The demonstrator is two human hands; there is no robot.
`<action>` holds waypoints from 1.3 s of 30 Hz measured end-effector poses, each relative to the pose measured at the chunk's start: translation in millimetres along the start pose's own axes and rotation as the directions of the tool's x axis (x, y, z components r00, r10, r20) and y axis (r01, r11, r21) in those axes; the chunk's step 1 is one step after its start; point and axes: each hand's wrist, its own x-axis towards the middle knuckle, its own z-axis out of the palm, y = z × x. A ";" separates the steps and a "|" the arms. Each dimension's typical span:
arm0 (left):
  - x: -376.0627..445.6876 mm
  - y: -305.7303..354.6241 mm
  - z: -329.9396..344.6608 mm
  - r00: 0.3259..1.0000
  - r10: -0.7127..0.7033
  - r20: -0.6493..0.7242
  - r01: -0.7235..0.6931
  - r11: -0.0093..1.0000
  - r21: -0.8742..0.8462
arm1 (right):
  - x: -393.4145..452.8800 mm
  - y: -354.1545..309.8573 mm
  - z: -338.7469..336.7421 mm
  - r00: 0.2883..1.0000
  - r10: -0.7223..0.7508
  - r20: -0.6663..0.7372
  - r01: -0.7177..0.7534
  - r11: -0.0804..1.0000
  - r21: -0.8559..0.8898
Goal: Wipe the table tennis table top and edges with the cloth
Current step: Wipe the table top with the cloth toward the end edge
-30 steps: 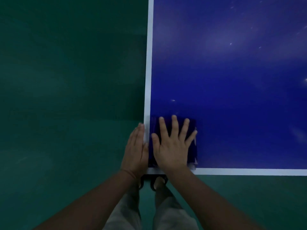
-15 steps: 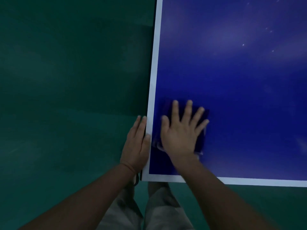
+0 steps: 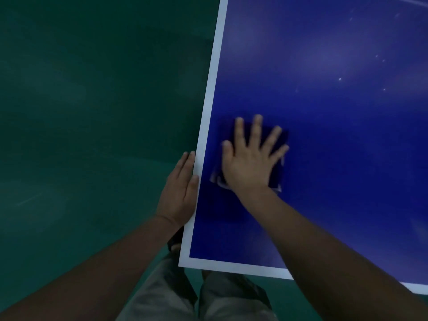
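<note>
Right hand lies flat, fingers spread, pressing the dark blue cloth onto the counter near its left side line, a little in from the near-left corner. Left hand is straight-fingered w/ palm against the counter's left edge, thumb on the white line, gripping nothing.

Progress, as a judgement: early. Only the corner patch below the cloth looks plausibly covered. Pale specks show farther up the blue top, so most of the surface is prob. unwiped. Edges not yet done w/ the cloth. Left to do: rest of top, then edges all round.
</note>
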 end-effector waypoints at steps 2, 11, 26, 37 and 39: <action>11.0 0.7 -0.7 1.000 0.003 -0.012 -0.003 1.000 -0.002 | -14.8 -11.3 4.8 0.979 -0.202 0.005 0.202 0.978 -0.055; 31.9 5.8 -5.4 0.999 -0.048 -0.020 0.048 0.999 -0.016 | 0.5 40.7 -7.6 0.977 -0.212 -0.011 0.211 0.976 -0.055; 95.4 18.3 -24.4 0.991 0.133 0.024 -0.135 0.986 0.102 | 34.1 52.2 -21.1 0.992 -0.129 -0.010 0.128 0.990 -0.063; 136.1 19.5 -32.9 0.961 0.266 0.075 -0.269 0.962 0.037 | 63.6 12.4 -21.9 0.940 -0.339 0.022 0.340 0.933 -0.116; 143.7 22.1 -32.7 0.964 0.256 0.073 -0.259 0.965 0.042 | 67.1 42.4 -30.3 0.929 -0.367 0.051 0.370 0.918 -0.144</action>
